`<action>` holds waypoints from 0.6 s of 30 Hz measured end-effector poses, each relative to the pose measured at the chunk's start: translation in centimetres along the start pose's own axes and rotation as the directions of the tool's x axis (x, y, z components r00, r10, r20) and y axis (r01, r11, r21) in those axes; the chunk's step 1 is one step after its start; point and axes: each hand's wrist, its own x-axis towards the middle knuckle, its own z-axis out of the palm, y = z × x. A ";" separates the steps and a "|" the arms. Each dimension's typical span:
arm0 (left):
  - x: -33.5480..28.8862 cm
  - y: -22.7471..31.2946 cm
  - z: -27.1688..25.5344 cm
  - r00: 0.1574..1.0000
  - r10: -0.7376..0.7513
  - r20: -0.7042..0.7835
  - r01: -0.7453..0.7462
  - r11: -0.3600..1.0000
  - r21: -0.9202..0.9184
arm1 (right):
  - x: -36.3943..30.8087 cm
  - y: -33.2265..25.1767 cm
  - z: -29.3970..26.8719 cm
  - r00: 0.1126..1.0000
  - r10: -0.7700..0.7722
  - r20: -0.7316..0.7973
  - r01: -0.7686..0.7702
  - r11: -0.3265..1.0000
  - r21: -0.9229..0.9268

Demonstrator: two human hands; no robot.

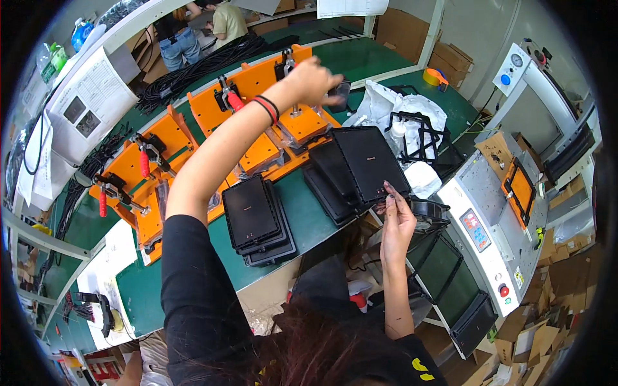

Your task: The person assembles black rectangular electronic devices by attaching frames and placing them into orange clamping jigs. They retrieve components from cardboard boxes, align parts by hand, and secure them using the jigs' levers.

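My left hand [312,82] reaches over the right end of the orange fixture [254,83], at its toggle clamp [288,63]. Its fingers are curled; what lies within them is hidden, and the clamp's handle does not show. Nearer to me, my right hand [398,222] pinches the lower right corner of a flat black rectangular panel [368,161]. That panel lies at a slant over a stack of similar black panels [325,193]. Another stack of black panels [254,215] sits to the left, by the table's front edge.
A second orange fixture [148,193] with red-handled clamps stands at left. White cloth [380,106] and black frames [415,135] lie on the green table at right. Beyond them is a white machine with a button panel [475,228]. Two people work across the table.
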 end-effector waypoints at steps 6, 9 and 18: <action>1.5 -5.3 0.2 0.945 0.005 -0.327 0.068 0.975 0.212 | 0.8 0.0 0.9 0.999 0.003 0.040 0.001 0.995 -0.098; 3.9 -9.2 -0.2 0.794 -0.518 -0.318 0.464 0.855 -0.231 | 1.6 0.2 1.2 0.996 0.022 0.083 -0.005 0.980 -0.198; -3.4 -26.1 14.0 0.262 -0.962 0.081 0.726 0.141 -0.673 | 8.6 5.3 10.4 0.922 0.050 0.384 0.086 0.940 -0.330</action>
